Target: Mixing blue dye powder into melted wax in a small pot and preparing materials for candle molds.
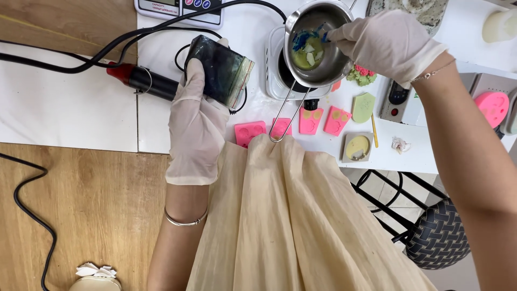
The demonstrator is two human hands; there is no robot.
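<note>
My left hand, in a white glove, grips a small clear bag of dark blue-green material above the white table. My right hand, also gloved, reaches over a small steel melting pot and pinches blue flakes at its rim. Yellowish melted liquid with pale chunks lies in the bottom of the pot. The pot sits on a white round heater, and its wire handle points toward me.
Several pink silicone moulds and a green piece lie on the table edge. A digital scale stands at the back, a black heat tool with red tip and cables to the left. Cream fabric covers my lap; a woven bag sits below right.
</note>
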